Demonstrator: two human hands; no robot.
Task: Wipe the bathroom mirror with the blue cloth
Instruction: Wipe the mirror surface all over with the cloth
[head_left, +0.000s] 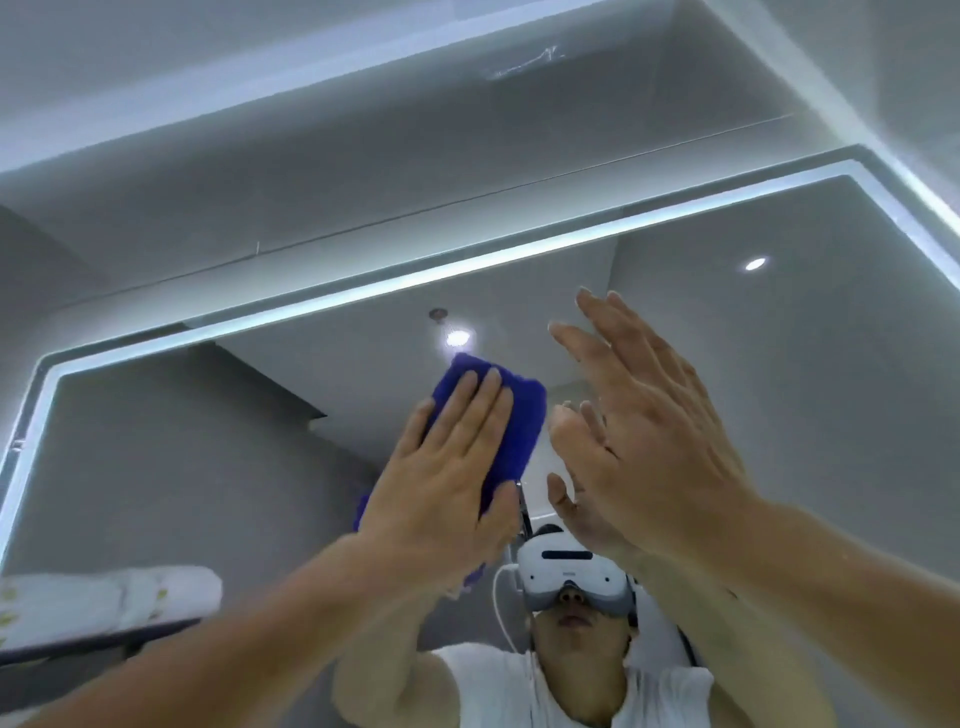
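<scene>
Leftmost, rolled white towels sit on a dark shelf. Next, the left hand presses the folded blue cloth with straight fingers against the light-edged rectangular bathroom mirror. Wiping seems under way, though how much is done is unclear. Rightward, the right hand is spread wide and holds nothing, amid grey walls.

One view only: wide-angle head cam, tilted steeply up from below, facing rectangular wall mirror with lit white edge strip; v. close, glass fills lower frame.
</scene>
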